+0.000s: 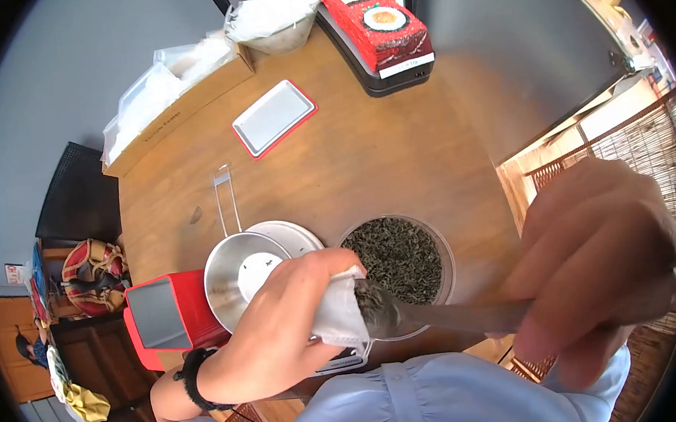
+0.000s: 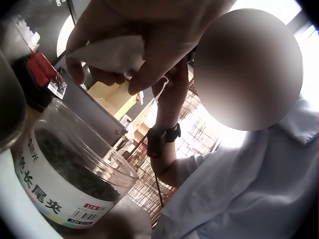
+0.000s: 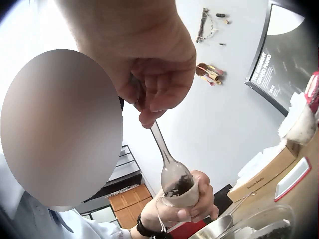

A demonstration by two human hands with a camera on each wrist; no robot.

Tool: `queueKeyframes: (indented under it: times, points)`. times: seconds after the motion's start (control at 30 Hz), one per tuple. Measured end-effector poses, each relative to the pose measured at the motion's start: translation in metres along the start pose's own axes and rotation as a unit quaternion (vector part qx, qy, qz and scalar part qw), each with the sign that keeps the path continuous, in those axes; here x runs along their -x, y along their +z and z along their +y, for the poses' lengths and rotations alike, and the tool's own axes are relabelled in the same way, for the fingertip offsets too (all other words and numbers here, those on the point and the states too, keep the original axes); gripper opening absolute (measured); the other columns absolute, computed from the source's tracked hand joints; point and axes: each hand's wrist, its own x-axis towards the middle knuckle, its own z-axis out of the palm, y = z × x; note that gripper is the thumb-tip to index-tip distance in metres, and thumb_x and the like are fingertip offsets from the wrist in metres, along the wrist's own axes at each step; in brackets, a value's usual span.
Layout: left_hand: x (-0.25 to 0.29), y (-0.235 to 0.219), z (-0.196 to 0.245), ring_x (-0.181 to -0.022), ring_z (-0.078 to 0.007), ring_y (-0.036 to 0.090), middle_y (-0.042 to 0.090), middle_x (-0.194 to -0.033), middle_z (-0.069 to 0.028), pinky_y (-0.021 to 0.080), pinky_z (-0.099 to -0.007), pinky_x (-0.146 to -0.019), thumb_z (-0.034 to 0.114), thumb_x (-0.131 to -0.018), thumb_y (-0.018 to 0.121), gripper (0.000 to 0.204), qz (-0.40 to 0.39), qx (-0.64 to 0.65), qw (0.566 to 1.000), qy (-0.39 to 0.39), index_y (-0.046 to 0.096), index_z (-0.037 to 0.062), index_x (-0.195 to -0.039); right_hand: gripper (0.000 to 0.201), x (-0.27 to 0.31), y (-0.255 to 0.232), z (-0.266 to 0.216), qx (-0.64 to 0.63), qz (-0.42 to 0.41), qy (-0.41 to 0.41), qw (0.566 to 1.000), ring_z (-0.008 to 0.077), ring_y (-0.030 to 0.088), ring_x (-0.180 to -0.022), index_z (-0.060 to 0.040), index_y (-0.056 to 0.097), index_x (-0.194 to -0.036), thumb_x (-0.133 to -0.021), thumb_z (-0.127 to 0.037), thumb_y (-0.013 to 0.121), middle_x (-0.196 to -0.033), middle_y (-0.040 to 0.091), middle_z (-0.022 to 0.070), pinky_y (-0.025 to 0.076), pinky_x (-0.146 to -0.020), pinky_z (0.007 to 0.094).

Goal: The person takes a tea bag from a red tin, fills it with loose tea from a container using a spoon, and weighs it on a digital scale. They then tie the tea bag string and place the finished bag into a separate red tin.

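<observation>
My left hand (image 1: pixel 275 325) holds a small white cloth bag (image 1: pixel 340 314) with its mouth held open, beside a clear jar of dark loose leaves (image 1: pixel 395 258). My right hand (image 1: pixel 600 263) grips the handle of a translucent spoon (image 3: pixel 175 178). In the right wrist view the spoon's bowl, with dark leaves in it, tilts down into the bag's mouth (image 3: pixel 183 200), and the left hand (image 3: pixel 202 201) has its fingers round the bag. The left wrist view shows the labelled jar (image 2: pixel 75 174) below the bag (image 2: pixel 112 54).
Left of the jar stand a metal pan (image 1: pixel 216 286) and a red container (image 1: pixel 174 312). A white tray with a red edge (image 1: pixel 275 118) lies further back. Behind are a box of bags (image 1: pixel 174 113), a filled bowl (image 1: pixel 283 38) and a red package (image 1: pixel 378 28) on a black device.
</observation>
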Motion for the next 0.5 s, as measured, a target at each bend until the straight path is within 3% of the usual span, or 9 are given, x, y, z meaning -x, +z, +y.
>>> queueKeyframes:
  times: [0.1,0.23,0.33,0.4,0.5]
  points:
    - [-0.003,0.008,-0.004,-0.107,-0.0353,0.052,0.053,-0.115,-0.0129,0.043,-0.0403,-0.089,-0.008,-0.06,0.069,0.067,0.068,0.057,0.994,0.066,0.044,0.0046,-0.121,0.039,-0.014,-0.001,-0.004,0.014,-0.042,-0.019,0.999,0.0143,0.058,-0.044,-0.0051,0.07,-0.074,-0.084,-0.043,0.071,-0.063,0.065,0.005,0.041,-0.036,0.0253]
    - [-0.006,0.007,0.01,-0.107,-0.0342,0.052,0.053,-0.115,-0.0122,0.044,-0.0388,-0.09,-0.009,-0.062,0.067,0.065,0.055,0.059,0.996,0.032,0.044,0.0053,-0.121,0.039,-0.015,0.001,-0.005,0.027,-0.015,-0.011,0.999,0.0147,0.058,-0.043,-0.0039,0.069,-0.072,-0.082,-0.042,0.073,-0.063,0.066,0.0043,0.041,-0.037,0.0256]
    - [-0.007,0.012,0.008,-0.108,-0.0331,0.053,0.053,-0.115,-0.0124,0.044,-0.0381,-0.09,-0.009,-0.063,0.065,0.064,0.066,0.049,0.995,0.059,0.044,0.0052,-0.122,0.038,-0.02,0.01,-0.012,0.021,0.053,-0.028,0.998,0.0141,0.057,-0.042,-0.0009,0.067,-0.074,-0.079,-0.037,0.077,-0.065,0.068,0.0054,0.041,-0.038,0.025]
    - [-0.007,0.015,0.007,-0.108,-0.0328,0.054,0.053,-0.115,-0.0125,0.045,-0.0376,-0.089,-0.009,-0.065,0.065,0.063,0.073,0.064,0.994,0.044,0.044,0.0044,-0.122,0.038,-0.016,0.026,-0.022,-0.05,0.261,0.093,0.96,0.0131,0.057,-0.044,0.0006,0.064,-0.073,-0.076,-0.034,0.08,-0.066,0.068,0.0068,0.041,-0.039,0.0245]
    - [-0.007,0.019,0.01,-0.107,-0.0328,0.056,0.054,-0.114,-0.0131,0.045,-0.0368,-0.089,-0.008,-0.067,0.066,0.061,0.078,0.086,0.993,0.034,0.044,0.0034,-0.122,0.04,-0.015,0.019,-0.022,-0.026,0.208,0.071,0.975,0.0129,0.057,-0.045,0.0008,0.061,-0.074,-0.076,-0.034,0.08,-0.066,0.067,0.0075,0.041,-0.04,0.024]
